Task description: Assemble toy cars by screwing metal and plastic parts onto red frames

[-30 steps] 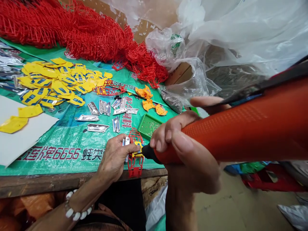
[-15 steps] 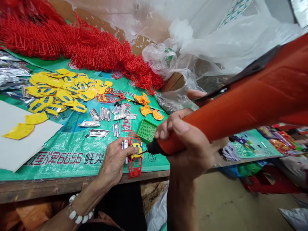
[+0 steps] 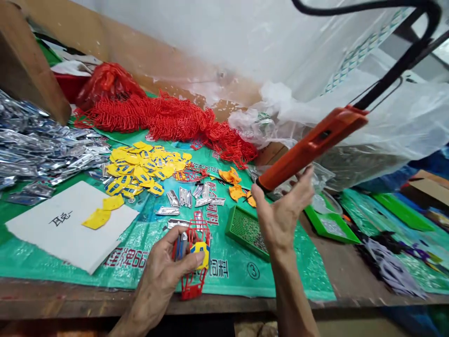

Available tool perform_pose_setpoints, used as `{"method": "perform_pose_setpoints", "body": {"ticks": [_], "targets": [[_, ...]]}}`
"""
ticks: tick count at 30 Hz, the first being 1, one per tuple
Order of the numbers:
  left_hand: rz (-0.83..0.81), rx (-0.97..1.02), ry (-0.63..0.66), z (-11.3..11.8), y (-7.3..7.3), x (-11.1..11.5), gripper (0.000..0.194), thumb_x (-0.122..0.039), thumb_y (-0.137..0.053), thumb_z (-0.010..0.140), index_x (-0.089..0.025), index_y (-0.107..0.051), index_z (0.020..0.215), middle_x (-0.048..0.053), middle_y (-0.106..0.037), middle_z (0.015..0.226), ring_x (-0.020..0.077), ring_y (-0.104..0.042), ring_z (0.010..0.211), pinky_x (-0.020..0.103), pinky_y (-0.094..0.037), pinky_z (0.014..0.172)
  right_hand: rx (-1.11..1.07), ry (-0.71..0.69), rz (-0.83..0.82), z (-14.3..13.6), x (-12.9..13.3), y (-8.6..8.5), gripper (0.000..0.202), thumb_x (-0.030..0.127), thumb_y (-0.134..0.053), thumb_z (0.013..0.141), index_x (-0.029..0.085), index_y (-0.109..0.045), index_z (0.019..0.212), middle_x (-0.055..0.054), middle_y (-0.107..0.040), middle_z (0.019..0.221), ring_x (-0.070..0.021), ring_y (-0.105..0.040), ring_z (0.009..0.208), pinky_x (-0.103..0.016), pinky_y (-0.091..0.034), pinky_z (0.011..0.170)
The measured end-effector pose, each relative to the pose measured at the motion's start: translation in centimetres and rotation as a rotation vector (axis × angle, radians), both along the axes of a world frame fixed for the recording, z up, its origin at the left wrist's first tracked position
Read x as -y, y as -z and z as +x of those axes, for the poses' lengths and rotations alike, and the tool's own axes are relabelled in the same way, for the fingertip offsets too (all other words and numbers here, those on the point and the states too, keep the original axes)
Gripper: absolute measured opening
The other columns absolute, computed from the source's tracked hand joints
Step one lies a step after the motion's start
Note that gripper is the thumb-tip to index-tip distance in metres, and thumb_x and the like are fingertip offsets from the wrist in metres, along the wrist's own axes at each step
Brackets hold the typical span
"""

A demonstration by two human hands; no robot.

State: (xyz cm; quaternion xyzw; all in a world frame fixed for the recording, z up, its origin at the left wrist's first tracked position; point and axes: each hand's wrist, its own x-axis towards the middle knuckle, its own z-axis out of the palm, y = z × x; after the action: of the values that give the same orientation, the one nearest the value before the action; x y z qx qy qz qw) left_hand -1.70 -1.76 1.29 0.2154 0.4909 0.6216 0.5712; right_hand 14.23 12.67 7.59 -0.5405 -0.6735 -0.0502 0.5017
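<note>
My left hand grips a red plastic lattice frame near the table's front edge. The thumb presses a yellow plate with blue markings against the frame, and a silver piece shows beside the fingers. To its right, my right hand is raised with its fingers spread. Just beyond that hand, a red electric screwdriver hangs slanted from a black cord; whether the thumb touches its nose cannot be told. A green perforated basket of small metal bits lies between the hands.
Yellow plates are heaped behind my left hand, with red lattice frames piled farther back. Silver pieces cover the left side. A white card carries two yellow parts. Orange parts lie behind the basket; a green tray stands right.
The screwdriver has left the yellow plate and swung up and away. My right hand has loosened from its grip, fingers spreading. My left hand still holds the frame. The view has shifted.
</note>
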Motion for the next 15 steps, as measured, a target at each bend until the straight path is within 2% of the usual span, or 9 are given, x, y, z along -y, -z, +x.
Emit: {"method": "perform_pose_setpoints", "body": {"ticks": [2, 3, 5, 6, 9, 12, 15], "targets": [[-0.006, 0.002, -0.02, -1.1, 0.4, 0.3, 0.029, -0.031, -0.081, 0.067, -0.02, -0.067, 0.09, -0.002, -0.067, 0.078, 0.0122, -0.057, 0.071, 0.021, -0.048, 0.067, 0.223, 0.021, 0.029, -1.7, 0.6, 1.2, 0.082, 0.04, -0.062, 0.081, 0.016, -0.02, 0.148, -0.022, -0.031, 0.144, -0.0394, -0.03, 0.134, -0.067, -0.025, 0.105], [-0.011, 0.017, -0.023, -1.5, 0.6, 0.5, 0.029, -0.031, -0.081, 0.068, -0.02, -0.067, 0.09, -0.003, -0.067, 0.078, 0.0119, -0.057, 0.071, 0.021, -0.048, 0.067, 0.341, -0.044, -0.032, -2.7, 0.8, 2.0, 0.069, 0.035, -0.057, 0.085, 0.015, -0.029, 0.145, -0.021, -0.034, 0.143, -0.0376, -0.031, 0.133, -0.063, -0.027, 0.105], [-0.028, 0.056, -0.018, -2.0, 0.9, 0.7, 0.029, -0.03, -0.081, 0.069, -0.021, -0.066, 0.092, -0.003, -0.068, 0.08, 0.0122, -0.058, 0.071, 0.022, -0.049, 0.069, 0.616, -0.247, -0.29, -4.6, 0.9, 3.6, 0.046, 0.022, -0.049, 0.088, 0.015, -0.047, 0.134, -0.018, -0.045, 0.135, -0.0334, -0.039, 0.126, -0.053, -0.034, 0.103], [-0.038, 0.071, -0.015, -2.2, 1.0, 0.8, 0.03, -0.031, -0.081, 0.068, -0.02, -0.066, 0.092, -0.003, -0.068, 0.08, 0.0125, -0.058, 0.071, 0.023, -0.049, 0.069, 0.687, -0.307, -0.375, -5.4, 0.9, 4.4, 0.04, 0.018, -0.05, 0.087, 0.016, -0.056, 0.126, -0.017, -0.052, 0.129, -0.0317, -0.045, 0.119, -0.049, -0.039, 0.099], [-0.059, 0.093, -0.019, -2.7, 1.2, 0.9, 0.031, -0.032, -0.082, 0.065, -0.019, -0.067, 0.089, -0.001, -0.07, 0.083, 0.0144, -0.061, 0.074, 0.024, -0.05, 0.069, 0.779, -0.361, -0.495, -6.8, 0.6, 6.2, 0.029, 0.012, -0.053, 0.084, 0.015, -0.066, 0.109, -0.015, -0.062, 0.112, -0.0278, -0.054, 0.104, -0.041, -0.045, 0.088], [-0.104, 0.092, -0.046, -3.0, 1.4, 0.7, 0.035, -0.033, -0.086, 0.058, -0.016, -0.068, 0.084, 0.001, -0.071, 0.081, 0.0169, -0.063, 0.076, 0.025, -0.052, 0.07, 0.825, -0.379, -0.542, -6.8, 0.2, 6.3, 0.022, 0.017, -0.052, 0.088, 0.018, -0.067, 0.104, -0.01, -0.064, 0.109, -0.0233, -0.057, 0.101, -0.036, -0.046, 0.087], [-0.151, 0.128, -0.087, -2.9, 1.2, 0.5, 0.036, -0.033, -0.088, 0.053, -0.016, -0.069, 0.079, 0.001, -0.072, 0.074, 0.0159, -0.064, 0.068, 0.024, -0.053, 0.064, 0.846, -0.35, -0.57, -6.1, -0.7, 5.1, 0.022, 0.028, -0.051, 0.093, 0.021, -0.064, 0.111, -0.006, -0.063, 0.113, -0.0177, -0.059, 0.102, -0.031, -0.047, 0.088]]}}
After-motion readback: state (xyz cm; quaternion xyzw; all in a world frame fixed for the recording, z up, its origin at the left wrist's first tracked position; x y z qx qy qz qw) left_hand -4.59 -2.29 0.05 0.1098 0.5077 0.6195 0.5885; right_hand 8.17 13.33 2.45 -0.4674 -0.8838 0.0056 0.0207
